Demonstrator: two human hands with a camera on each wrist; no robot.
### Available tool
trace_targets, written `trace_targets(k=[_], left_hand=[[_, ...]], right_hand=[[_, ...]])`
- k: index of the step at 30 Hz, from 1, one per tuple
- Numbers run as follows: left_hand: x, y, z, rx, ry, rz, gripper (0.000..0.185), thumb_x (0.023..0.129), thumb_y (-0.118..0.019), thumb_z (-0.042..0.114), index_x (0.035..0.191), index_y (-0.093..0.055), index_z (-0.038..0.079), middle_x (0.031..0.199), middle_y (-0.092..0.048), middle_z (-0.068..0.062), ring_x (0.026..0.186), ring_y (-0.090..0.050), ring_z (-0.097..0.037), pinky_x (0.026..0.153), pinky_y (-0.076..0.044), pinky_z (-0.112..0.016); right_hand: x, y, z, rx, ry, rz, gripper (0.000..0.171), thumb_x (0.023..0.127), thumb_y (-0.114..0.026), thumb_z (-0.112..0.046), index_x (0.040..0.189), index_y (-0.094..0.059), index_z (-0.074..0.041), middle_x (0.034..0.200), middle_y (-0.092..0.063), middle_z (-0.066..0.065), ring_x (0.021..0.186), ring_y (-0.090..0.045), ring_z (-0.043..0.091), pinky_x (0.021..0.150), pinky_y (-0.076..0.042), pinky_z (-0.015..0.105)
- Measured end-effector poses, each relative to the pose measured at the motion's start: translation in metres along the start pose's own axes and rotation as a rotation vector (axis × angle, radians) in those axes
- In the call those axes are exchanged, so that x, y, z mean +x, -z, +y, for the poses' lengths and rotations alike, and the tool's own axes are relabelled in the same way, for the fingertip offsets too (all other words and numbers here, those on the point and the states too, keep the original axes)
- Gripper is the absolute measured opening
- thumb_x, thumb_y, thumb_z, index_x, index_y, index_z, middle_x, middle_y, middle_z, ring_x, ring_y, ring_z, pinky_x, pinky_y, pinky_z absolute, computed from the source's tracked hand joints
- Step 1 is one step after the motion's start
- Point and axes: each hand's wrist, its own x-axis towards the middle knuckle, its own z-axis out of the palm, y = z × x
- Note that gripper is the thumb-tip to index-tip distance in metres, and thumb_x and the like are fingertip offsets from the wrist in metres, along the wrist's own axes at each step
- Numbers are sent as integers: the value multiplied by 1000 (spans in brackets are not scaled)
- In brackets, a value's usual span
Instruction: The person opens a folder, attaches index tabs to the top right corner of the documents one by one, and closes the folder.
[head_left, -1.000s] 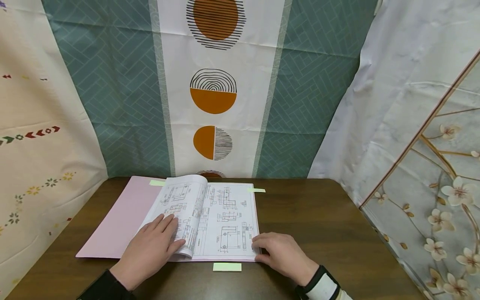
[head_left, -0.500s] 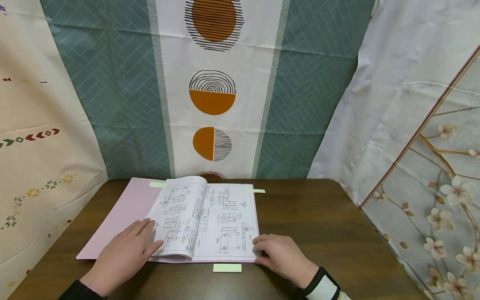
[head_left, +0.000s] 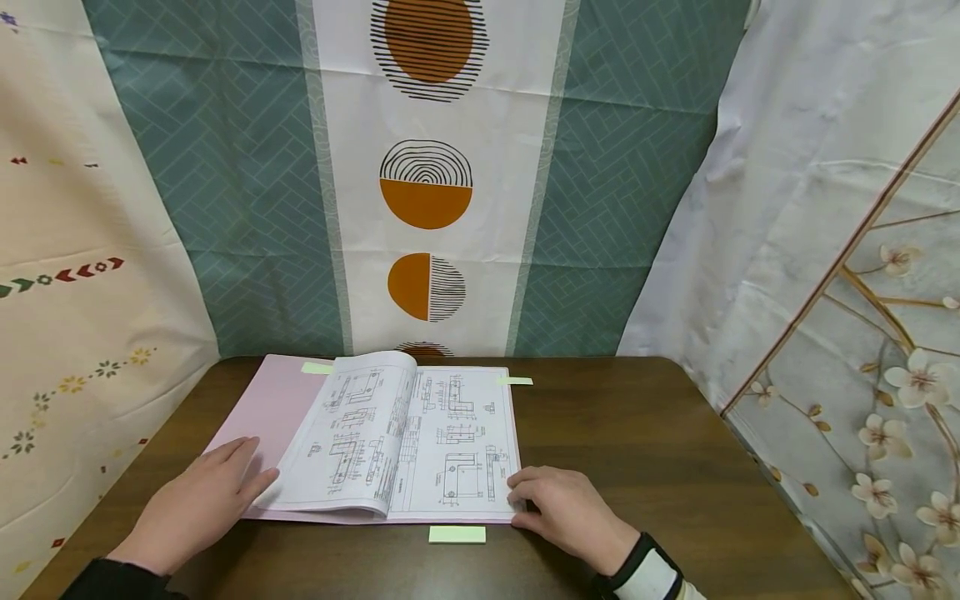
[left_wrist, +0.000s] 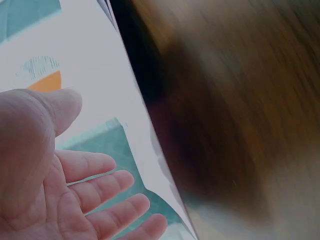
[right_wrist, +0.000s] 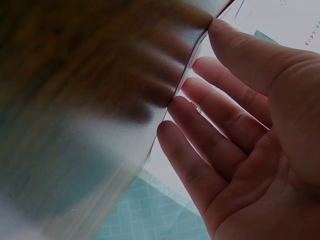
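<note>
A booklet of technical drawings point(head_left: 420, 442) lies open inside a pink folder point(head_left: 258, 417) on the brown table point(head_left: 637, 450). My left hand point(head_left: 202, 500) lies flat with straight fingers on the pink folder, its fingertips at the left page's lower corner. In the left wrist view the left hand point(left_wrist: 75, 185) shows an open palm holding nothing. My right hand point(head_left: 558, 504) rests at the booklet's lower right corner, fingers loosely bent, fingertips on the page edge. In the right wrist view its fingers point(right_wrist: 220, 130) touch the paper edge.
A pale green sticky note point(head_left: 457, 534) lies on the table just in front of the booklet. Two more green tabs point(head_left: 514, 381) point(head_left: 317, 367) stick out at the folder's far edge. Patterned cloth hangs behind and at both sides.
My left hand has slid left and back, off the left page onto the pink folder. The left page now lies flatter. The right hand has stayed in place.
</note>
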Motion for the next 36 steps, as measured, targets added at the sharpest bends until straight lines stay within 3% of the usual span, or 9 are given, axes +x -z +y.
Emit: trace_targets(k=[6, 12, 19, 30, 36], left_hand=[[2, 1, -24, -14, 100, -110, 70, 105, -72, 44, 140, -59, -15, 142, -57, -43, 128, -55, -64, 105, -44, -78], [4, 0, -50, -58, 147, -135, 72, 105, -72, 42, 136, -57, -22, 136, -56, -48, 122, -56, -65, 101, -46, -78], [9, -1, -69, -123, 224, -255, 81, 108, -67, 46, 132, -51, -29, 128, -55, -52, 117, -58, -66, 98, -49, -76], [12, 1, -74, -153, 199, -242, 60, 107, -67, 27, 124, -56, -29, 118, -62, -50, 107, -68, -59, 94, -53, -72], [13, -1, -80, -206, 252, -234, 59, 109, -64, 26, 128, -55, -29, 125, -60, -50, 112, -64, -62, 96, -52, -73]], right_hand=[[-1, 0, 0, 3, -2, 2, 23, 87, -97, -28, 105, -86, -18, 120, -78, -5, 104, -73, 12, 86, -62, 34], [-1, 0, 0, 6, -7, 4, 23, 87, -97, -28, 105, -86, -18, 119, -78, -5, 103, -73, 12, 86, -62, 34], [0, 0, 0, 7, -4, 3, 22, 88, -97, -27, 105, -86, -17, 119, -78, -4, 104, -73, 11, 86, -62, 34], [1, 1, 1, -3, -4, -5, 23, 88, -97, -27, 106, -86, -17, 119, -79, -4, 105, -74, 11, 87, -62, 35], [1, -1, 1, -11, 8, 6, 22, 88, -96, -27, 105, -86, -17, 119, -79, -4, 105, -74, 11, 87, -62, 34]])
